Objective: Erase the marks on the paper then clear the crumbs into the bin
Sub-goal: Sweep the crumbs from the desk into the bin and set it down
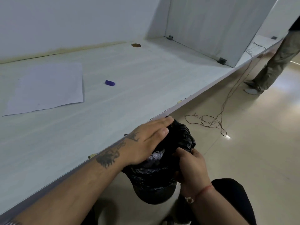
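While right hand (191, 166) grips, bin (155, 179) (black-lined) under flat left hand (146, 142).

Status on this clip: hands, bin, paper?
Left hand flat over bin. Right hand grips bin rim. Paper, eraser untouched on desk. Nothing blocking.

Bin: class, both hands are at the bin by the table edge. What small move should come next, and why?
Probably sweep the left hand off the table edge over the bin. It lies flat at the rim, straight fingers over the opening, while the right hand grips the liner. Crumbs are too small to see.
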